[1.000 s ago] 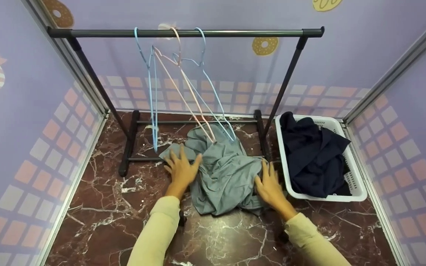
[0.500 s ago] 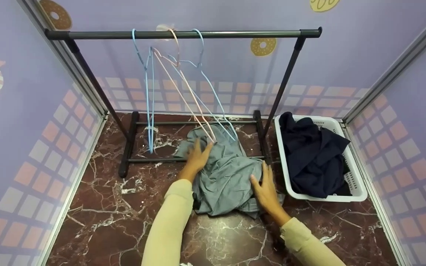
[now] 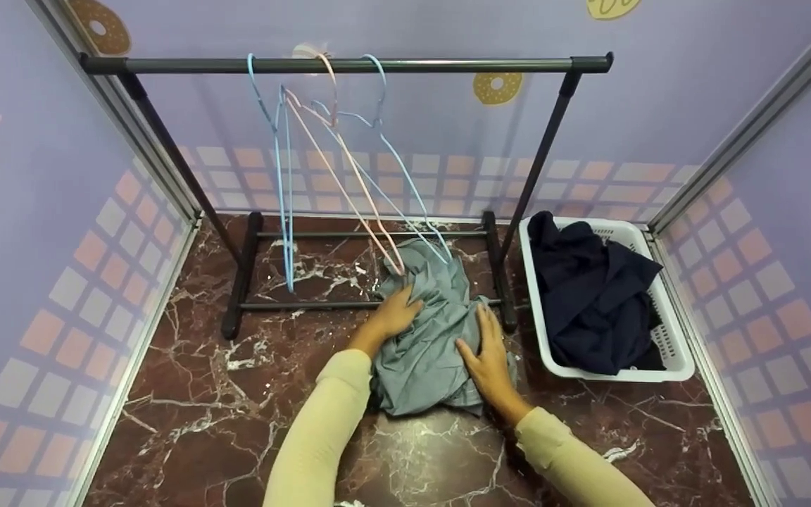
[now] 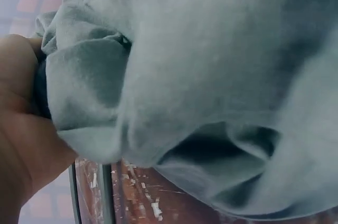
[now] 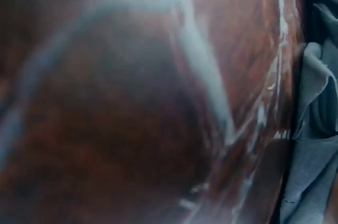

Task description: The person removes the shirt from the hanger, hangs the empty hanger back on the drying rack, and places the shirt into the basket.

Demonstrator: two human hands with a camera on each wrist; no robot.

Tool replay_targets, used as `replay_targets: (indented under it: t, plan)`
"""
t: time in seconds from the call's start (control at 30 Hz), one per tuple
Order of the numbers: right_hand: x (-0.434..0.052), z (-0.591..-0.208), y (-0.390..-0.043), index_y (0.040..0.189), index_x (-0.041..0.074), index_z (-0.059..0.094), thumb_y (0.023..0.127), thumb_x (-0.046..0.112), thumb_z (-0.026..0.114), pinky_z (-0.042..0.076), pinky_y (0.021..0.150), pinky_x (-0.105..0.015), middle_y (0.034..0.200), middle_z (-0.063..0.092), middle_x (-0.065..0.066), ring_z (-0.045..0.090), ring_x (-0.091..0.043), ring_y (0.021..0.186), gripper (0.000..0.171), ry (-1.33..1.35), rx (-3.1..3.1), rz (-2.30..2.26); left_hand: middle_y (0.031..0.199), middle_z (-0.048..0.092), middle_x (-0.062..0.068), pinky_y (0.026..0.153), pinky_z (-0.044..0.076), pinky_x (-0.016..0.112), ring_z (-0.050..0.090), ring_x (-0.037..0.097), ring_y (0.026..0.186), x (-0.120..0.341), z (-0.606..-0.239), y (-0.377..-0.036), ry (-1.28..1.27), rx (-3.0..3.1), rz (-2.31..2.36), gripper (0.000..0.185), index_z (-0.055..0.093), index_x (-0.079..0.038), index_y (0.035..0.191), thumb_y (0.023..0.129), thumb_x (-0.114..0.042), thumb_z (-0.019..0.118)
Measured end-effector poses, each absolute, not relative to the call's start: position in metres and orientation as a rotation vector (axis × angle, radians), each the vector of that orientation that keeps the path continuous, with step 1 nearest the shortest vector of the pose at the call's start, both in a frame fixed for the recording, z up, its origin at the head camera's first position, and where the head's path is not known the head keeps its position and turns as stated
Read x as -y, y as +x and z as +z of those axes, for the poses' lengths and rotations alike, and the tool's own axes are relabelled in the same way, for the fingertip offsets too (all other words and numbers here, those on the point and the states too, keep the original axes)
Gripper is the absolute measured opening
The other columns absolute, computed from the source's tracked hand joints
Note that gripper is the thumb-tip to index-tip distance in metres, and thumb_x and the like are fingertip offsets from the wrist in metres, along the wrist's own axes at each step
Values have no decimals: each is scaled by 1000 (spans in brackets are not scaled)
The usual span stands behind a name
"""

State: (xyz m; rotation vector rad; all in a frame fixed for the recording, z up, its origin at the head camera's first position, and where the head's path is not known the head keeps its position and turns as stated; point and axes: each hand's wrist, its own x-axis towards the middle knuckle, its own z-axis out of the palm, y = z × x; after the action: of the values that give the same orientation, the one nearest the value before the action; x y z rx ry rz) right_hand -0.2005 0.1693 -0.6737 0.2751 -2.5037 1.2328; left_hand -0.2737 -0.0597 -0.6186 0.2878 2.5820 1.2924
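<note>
A dark red marble floor with white veins (image 3: 201,415) carried everything, walled in by lilac panels printed with pastel squares. Across the back stood a dark metal clothes rack with a horizontal top bar (image 3: 349,65), and from that bar hung three thin wire hangers, two light blue and one pink (image 3: 335,162). To the right, just beside the rack's foot, sat a white slatted plastic laundry basket (image 3: 673,352) holding a heap of dark navy clothing (image 3: 588,296). On the floor in front of the rack's lower rail lay a crumpled grey-green cloth garment (image 3: 426,338), bunched between both hands. The left hand (image 3: 395,317) gripped the garment's upper left folds, fingers curled into the fabric; the left wrist view showed cloth gathered against the palm. The right hand (image 3: 486,352) lay on the garment's right side with fingers straight, pressing flat.
</note>
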Motion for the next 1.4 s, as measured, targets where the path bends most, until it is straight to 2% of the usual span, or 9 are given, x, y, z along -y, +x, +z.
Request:
replay_targets:
  t: [0.27, 0.4, 0.53, 0.63, 0.73, 0.83, 1.0, 1.2, 1.4]
  plan:
    - [-161, -673, -208, 156, 7, 43, 89, 13, 81, 41, 113, -60, 155, 43, -27, 43, -45, 143, 77, 199, 2515, 1215, 157, 45, 26, 125, 32, 51, 41, 42, 148, 60, -629, -259, 359, -2585, 1532, 51, 43, 2, 154, 104, -9, 49]
    - [-158, -673, -212, 155, 3, 44, 88, 3, 78, 38, 117, -55, 154, 47, -23, 44, -41, 144, 75, 202, 2442, 1371, 152, 51, 25, 121, 38, 52, 49, 40, 142, 55, -633, -252, 352, -2584, 1623, 50, 45, 2, 152, 103, -4, 48]
    - [-155, -671, -217, 158, 3, 38, 97, -1, 66, 32, 122, -53, 159, 43, -22, 38, -38, 149, 68, 110, 2292, 1752, 152, 51, 26, 120, 39, 53, 51, 39, 139, 47, -634, -241, 311, -2466, 1801, 51, 42, 5, 153, 103, -2, 47]
    - [-152, -664, -220, 161, 2, 29, 107, 7, 50, 26, 125, -55, 165, 33, -24, 30, -40, 153, 58, 3, 2169, 2008, 156, 46, 27, 123, 34, 53, 44, 40, 145, 39, -633, -235, 242, -2394, 1899, 52, 38, 5, 156, 105, -5, 46]
    - [-147, -655, -221, 164, 1, 20, 111, 13, 39, 22, 127, -58, 169, 21, -25, 21, -42, 156, 57, -54, 2128, 2154, 159, 40, 27, 126, 28, 52, 37, 41, 150, 32, -630, -229, 177, -2351, 1952, 54, 33, 6, 157, 108, -11, 45]
    - [-142, -639, -216, 165, 4, 17, 110, 16, 44, 17, 129, -54, 172, 14, -21, 15, -39, 159, 62, -50, 2190, 2177, 161, 38, 27, 127, 26, 53, 34, 41, 151, 25, -626, -222, 141, -2329, 1952, 55, 30, 4, 159, 110, -17, 43]
    - [-137, -605, -205, 164, 3, 19, 104, 13, 58, 19, 129, -50, 171, 19, -20, 21, -36, 157, 72, 53, 2268, 2143, 163, 37, 23, 126, 28, 53, 34, 39, 152, 18, -612, -211, 138, -2350, 1908, 57, 29, -1, 161, 111, -25, 42]
    - [-141, -573, -203, 164, 6, 24, 98, 10, 69, 25, 128, -46, 169, 27, -18, 31, -32, 154, 80, 178, 2277, 2021, 164, 33, 25, 128, 24, 50, 32, 39, 153, 10, -595, -208, 226, -2317, 2044, 58, 24, 2, 162, 110, -19, 41]
    - [-155, -541, -201, 162, 1, 28, 96, 7, 70, 26, 128, -48, 166, 32, -20, 37, -34, 150, 78, 172, 2322, 1838, 160, 41, 24, 127, 29, 47, 40, 37, 149, -8, -572, -206, 275, -2317, 2095, 58, 28, 2, 161, 108, -17, 43]
